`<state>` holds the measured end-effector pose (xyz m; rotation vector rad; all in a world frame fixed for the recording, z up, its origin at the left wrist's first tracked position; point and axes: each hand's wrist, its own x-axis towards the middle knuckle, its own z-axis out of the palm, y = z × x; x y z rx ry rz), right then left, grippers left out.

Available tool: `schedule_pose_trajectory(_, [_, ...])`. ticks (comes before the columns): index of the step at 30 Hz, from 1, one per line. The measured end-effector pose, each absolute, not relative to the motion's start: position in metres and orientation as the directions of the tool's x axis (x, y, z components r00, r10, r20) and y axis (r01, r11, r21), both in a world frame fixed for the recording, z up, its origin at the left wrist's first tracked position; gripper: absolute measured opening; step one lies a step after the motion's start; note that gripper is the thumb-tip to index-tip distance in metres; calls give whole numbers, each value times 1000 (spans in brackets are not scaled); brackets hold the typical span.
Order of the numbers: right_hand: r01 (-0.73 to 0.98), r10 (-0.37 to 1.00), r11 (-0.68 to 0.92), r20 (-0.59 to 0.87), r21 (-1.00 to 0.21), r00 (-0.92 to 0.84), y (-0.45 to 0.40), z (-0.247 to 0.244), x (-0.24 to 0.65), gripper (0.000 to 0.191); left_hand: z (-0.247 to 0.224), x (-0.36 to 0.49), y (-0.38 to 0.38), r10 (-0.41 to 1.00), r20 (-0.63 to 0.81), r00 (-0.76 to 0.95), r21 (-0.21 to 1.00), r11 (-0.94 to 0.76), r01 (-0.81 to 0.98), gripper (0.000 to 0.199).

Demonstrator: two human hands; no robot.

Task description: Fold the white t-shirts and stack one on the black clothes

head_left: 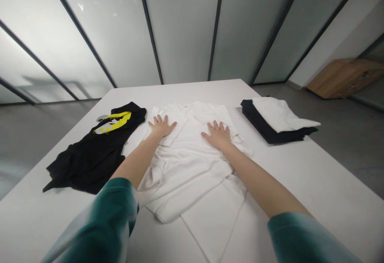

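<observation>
A white garment (192, 159), which looks like a T-shirt, lies spread and wrinkled on the table in front of me. My left hand (161, 127) rests flat on its far left part, fingers spread. On the far right part lies my right hand (218, 135), also palm down with the fingers apart. Neither hand grips the cloth. Creases run across the garment's middle, and its near end has loose, overlapping folds. A black T-shirt (90, 151) with a yellow and white print sits crumpled just left of my left forearm.
On the right of the white table (324, 183) is a stack of folded clothes, a white one (282, 115) atop black ones (270, 133). Frosted glass panels (183, 27) stand behind the table. A wooden cabinet (345, 77) is on the floor at far right.
</observation>
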<state>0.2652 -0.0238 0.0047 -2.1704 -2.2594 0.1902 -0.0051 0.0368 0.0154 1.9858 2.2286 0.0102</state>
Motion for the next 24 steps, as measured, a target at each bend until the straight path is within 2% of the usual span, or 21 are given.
schedule_pose_trajectory(6, [995,990,81,-113,-65,-88,-10,5,270,81,17,-5,52,988,-112,-109,86,118,989,92])
schedule_pose_trajectory(10, [993,985,108,-132,-56,-115,8,10,271,79,20,-2,49,989,-72,-126,72,131,989,81])
schedule_pose_trajectory(15, [987,978,153,-138,-50,-158,24,14,275,76,27,1,22,1000,12,-18,31,18,999,69])
schedule_pose_trajectory(18, [988,976,141,-156,-61,-149,21,18,278,75,33,-4,0,999,-35,31,9,-31,999,70])
schedule_pose_trajectory(24, [999,994,-24,-111,-29,21,-20,14,276,79,29,-15,-24,979,-203,18,7,-17,1000,81])
